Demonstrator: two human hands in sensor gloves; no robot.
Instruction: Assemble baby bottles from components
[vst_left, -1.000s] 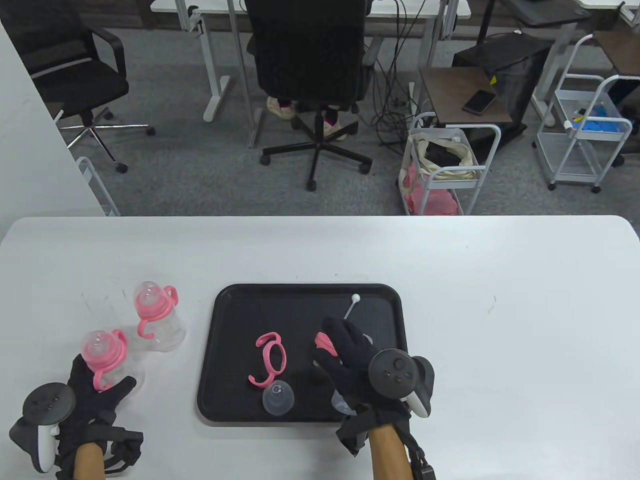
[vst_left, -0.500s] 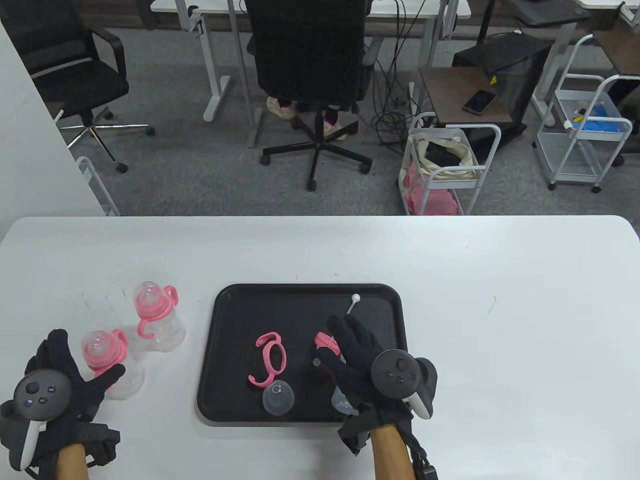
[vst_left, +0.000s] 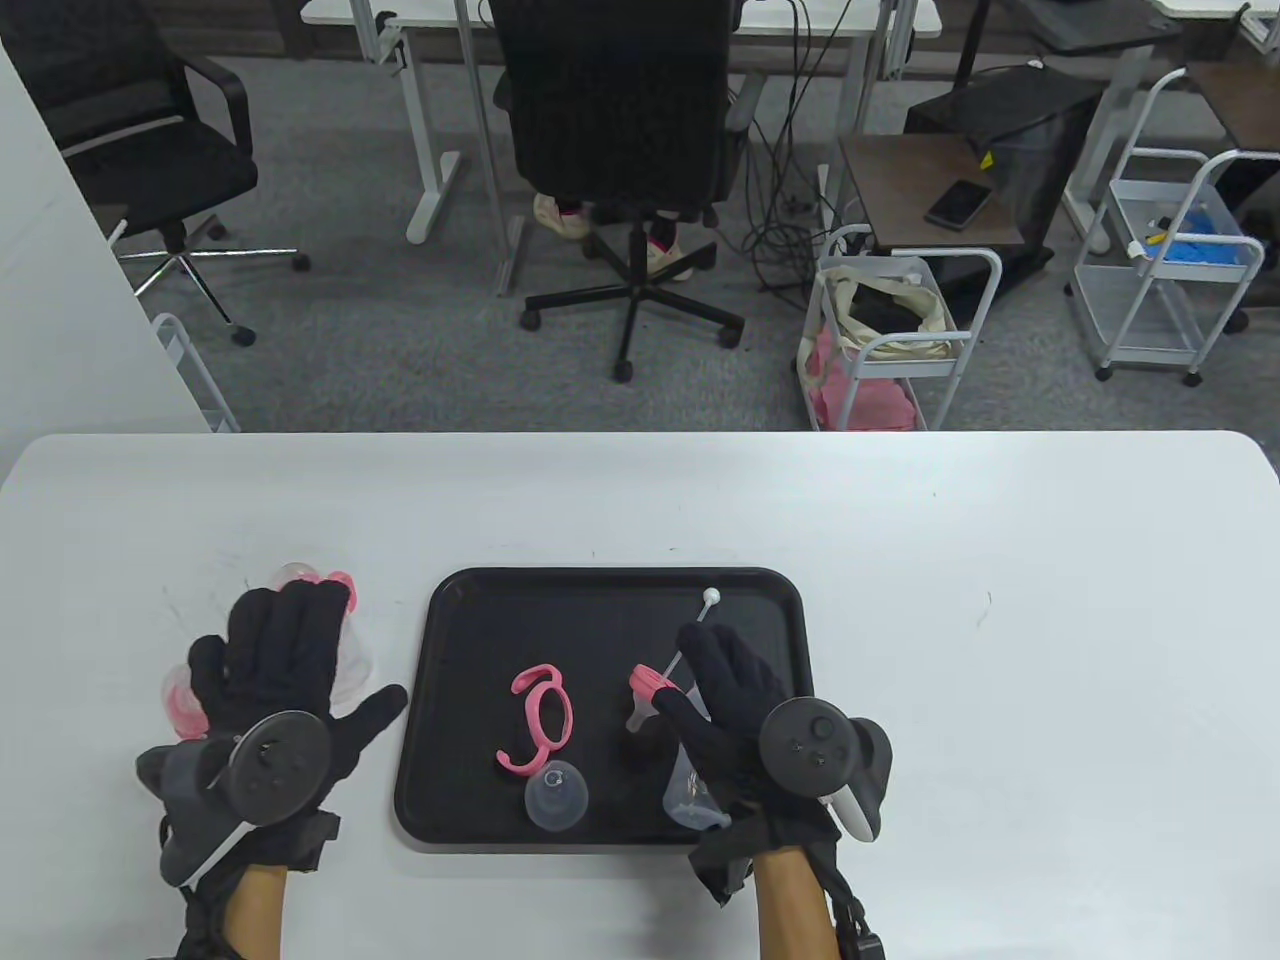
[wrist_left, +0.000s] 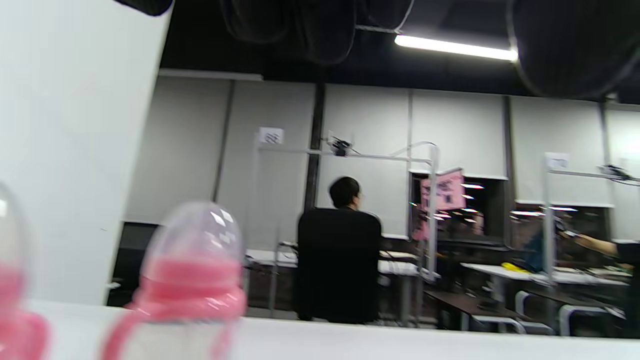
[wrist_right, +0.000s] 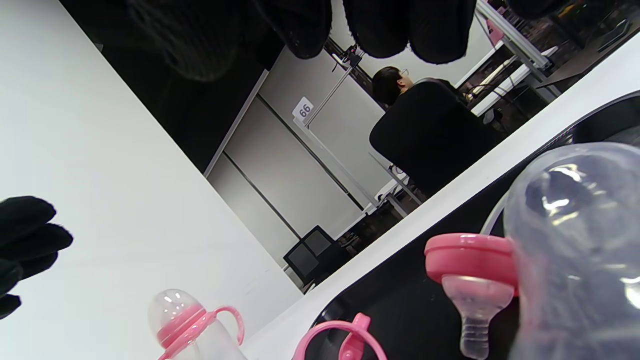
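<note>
Left hand spread flat above two assembled bottles; right hand fingers loosely open over clear bottle on tray.

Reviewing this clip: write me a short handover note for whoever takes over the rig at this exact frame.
Left hand: fingers spread, above the two assembled bottles at the tray's left; no grip visible.
Right hand: over the clear bottle body on the black tray; grip not clear.
On the tray: pink handle ring, clear cap, pink collar with nipple, white straw.
Done: two bottles.
Left: assemble the third from the tray parts.
</note>
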